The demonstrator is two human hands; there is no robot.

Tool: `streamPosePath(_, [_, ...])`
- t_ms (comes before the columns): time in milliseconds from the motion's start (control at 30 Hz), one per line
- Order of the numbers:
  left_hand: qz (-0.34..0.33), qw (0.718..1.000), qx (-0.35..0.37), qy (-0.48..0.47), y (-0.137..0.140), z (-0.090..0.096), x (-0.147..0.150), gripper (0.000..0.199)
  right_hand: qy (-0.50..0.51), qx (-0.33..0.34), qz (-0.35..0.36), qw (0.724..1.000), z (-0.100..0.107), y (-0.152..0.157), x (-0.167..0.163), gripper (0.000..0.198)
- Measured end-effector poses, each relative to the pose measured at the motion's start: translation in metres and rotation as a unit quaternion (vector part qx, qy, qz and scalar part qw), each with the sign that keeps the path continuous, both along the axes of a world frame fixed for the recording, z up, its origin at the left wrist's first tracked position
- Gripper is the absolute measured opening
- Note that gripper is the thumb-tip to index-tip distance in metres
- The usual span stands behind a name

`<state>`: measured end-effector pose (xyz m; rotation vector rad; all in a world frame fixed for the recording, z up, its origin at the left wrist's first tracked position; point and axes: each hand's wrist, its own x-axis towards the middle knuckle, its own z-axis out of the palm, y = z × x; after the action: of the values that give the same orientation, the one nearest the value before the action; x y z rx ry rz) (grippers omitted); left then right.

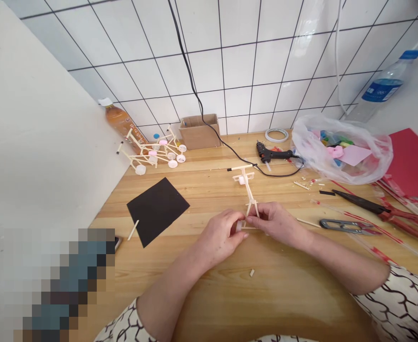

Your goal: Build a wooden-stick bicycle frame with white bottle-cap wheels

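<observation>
A small model tricycle [249, 192] made of pale wooden sticks stands on the table, its handlebar with a black tip pointing away from me. A white wheel [242, 180] sits under its front. Near the rear end, my left hand [225, 230] curls its fingers and thumb round another white wheel [239, 226]. My right hand [278, 223] pinches the rear sticks from the other side. The fingers partly hide the model's back end.
Finished-looking stick tricycles [152, 153] stand back left by a tea bottle [118, 118]. A black sheet [159, 209] lies left. Behind are a cardboard box [200, 133] and a glue gun [275, 154]. Right are a plastic bag [298, 137], snips [347, 225] and pliers [380, 208].
</observation>
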<state>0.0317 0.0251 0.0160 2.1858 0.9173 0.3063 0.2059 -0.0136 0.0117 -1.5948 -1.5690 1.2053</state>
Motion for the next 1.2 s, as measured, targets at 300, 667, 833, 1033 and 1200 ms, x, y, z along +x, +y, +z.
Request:
streamPosePath(300, [-0.004, 1.0, 0.005, -0.005, -0.0001, -0.0001, -0.0007, 0.009, -0.023, -0.002, -0.003, 1.0, 0.0031, -0.0009, 0.0008, 0.022])
streamPosePath(667, [0.006, 1.0, 0.001, -0.003, -0.0002, -0.0016, -0.0008, 0.017, -0.013, -0.007, 0.004, 1.0, 0.0081, -0.0023, 0.0028, 0.028])
streamPosePath(833, [0.004, 1.0, 0.004, -0.01, -0.0005, -0.0023, -0.0004, 0.015, -0.005, 0.012, 0.014, 1.0, 0.0067, -0.0018, 0.0032, 0.028])
streamPosePath(1033, [0.014, 1.0, 0.004, -0.019, -0.0019, -0.0035, 0.0009, 0.014, -0.008, 0.017, 0.015, 1.0, 0.0043, -0.001, 0.0029, 0.029])
streamPosePath(1200, [0.012, 1.0, 0.006, -0.017, -0.0019, -0.0038, 0.0012, 0.016, -0.012, 0.013, 0.011, 1.0, 0.0039, -0.001, 0.0021, 0.032])
